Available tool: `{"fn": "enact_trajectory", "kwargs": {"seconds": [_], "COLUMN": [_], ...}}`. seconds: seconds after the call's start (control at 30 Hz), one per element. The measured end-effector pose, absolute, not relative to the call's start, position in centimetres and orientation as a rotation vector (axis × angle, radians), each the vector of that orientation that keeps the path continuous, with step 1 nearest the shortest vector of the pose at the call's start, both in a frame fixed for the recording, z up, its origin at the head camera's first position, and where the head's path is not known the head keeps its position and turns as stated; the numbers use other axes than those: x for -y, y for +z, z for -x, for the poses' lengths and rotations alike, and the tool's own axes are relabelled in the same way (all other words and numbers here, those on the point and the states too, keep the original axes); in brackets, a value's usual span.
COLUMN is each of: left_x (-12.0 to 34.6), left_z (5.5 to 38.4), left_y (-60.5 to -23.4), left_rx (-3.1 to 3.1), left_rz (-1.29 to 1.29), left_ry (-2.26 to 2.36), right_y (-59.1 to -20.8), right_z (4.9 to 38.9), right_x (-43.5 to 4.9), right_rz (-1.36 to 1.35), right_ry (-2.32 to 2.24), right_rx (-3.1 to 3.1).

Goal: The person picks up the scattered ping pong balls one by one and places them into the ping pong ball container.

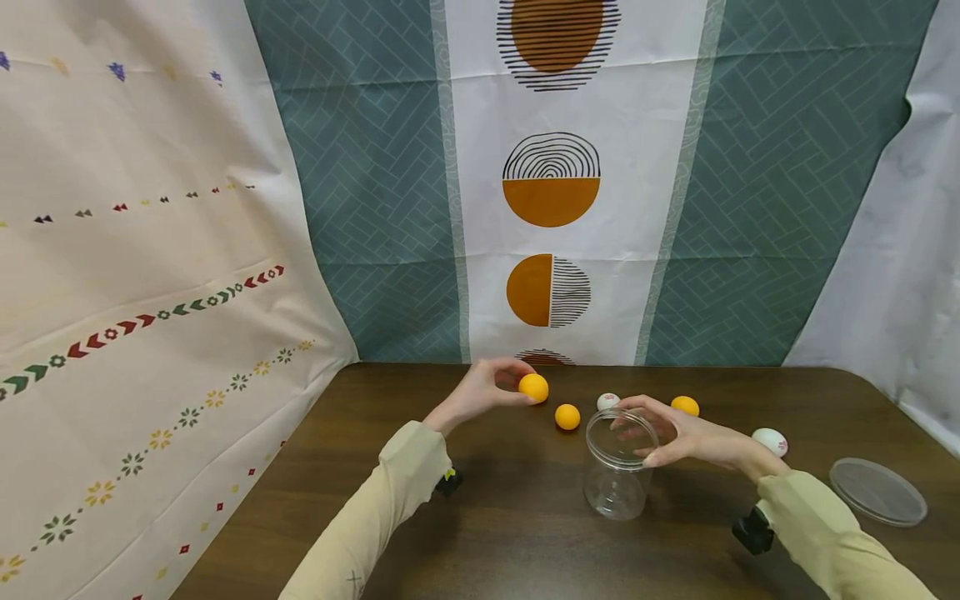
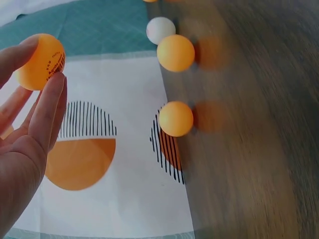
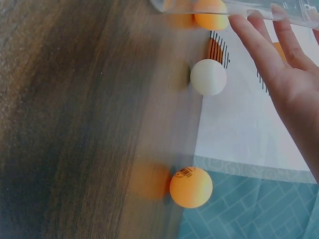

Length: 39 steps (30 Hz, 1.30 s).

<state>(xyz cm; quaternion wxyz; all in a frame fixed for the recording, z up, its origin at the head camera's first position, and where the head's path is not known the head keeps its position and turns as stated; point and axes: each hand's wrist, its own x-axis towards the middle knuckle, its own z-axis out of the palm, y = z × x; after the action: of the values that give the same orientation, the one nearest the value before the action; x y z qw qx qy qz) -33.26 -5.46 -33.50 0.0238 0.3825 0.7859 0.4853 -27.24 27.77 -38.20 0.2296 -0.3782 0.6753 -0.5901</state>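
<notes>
Between thumb and fingertips, my left hand [image 1: 487, 387] pinches an orange ping-pong ball [image 1: 534, 388], raised above the table; printing shows on this ball [image 2: 45, 62] in the left wrist view. My right hand [image 1: 693, 437] grips a clear, lidless jar [image 1: 617, 487] around its upper part, thumb at the near side and fingers behind. The jar stands upright on the table, with no ball visible in it. Just left of it lies an orange ball [image 1: 567, 417], and a white ball [image 1: 608, 402] sits behind it. The left wrist view has another orange ball [image 2: 176, 118] on the table.
Behind my right hand, an orange ball [image 1: 685, 406] and a white ball [image 1: 770, 442] lie on the dark wooden table [image 1: 517, 533]. A round translucent lid [image 1: 877, 492] lies flat at the right. A patterned cloth [image 1: 375, 208] hangs along the table's far edge.
</notes>
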Motion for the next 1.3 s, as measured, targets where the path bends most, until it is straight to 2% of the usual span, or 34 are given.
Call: {"fn": "enact_trajectory", "kwargs": {"seconds": [0.2,0.3,0.73,1.3], "left_x": [4.4,4.0,2.7,1.4], "left_z": [30.3,30.0,31.8,31.0], "left_y": [-30.7,-30.4,-32.7,-32.4], "left_rx": [-2.354,-2.337,-2.303,-2.269], "left_rz": [-1.214,-1.236,-1.292,-1.350], "left_ry": [1.493,1.479,1.497,1.465], "right_y": [-38.2,-38.2,-38.3,-38.1], "right_z": [27.3,27.2,27.2,27.0], "right_x": [-27.8,-27.8,-27.8,-27.6], "right_rz": [1.041,1.047,1.021,1.069], "right_ry": [-1.620,-1.615,-1.607,-1.605], "right_rx": [-1.874,-1.886,-1.931,-1.943]}}
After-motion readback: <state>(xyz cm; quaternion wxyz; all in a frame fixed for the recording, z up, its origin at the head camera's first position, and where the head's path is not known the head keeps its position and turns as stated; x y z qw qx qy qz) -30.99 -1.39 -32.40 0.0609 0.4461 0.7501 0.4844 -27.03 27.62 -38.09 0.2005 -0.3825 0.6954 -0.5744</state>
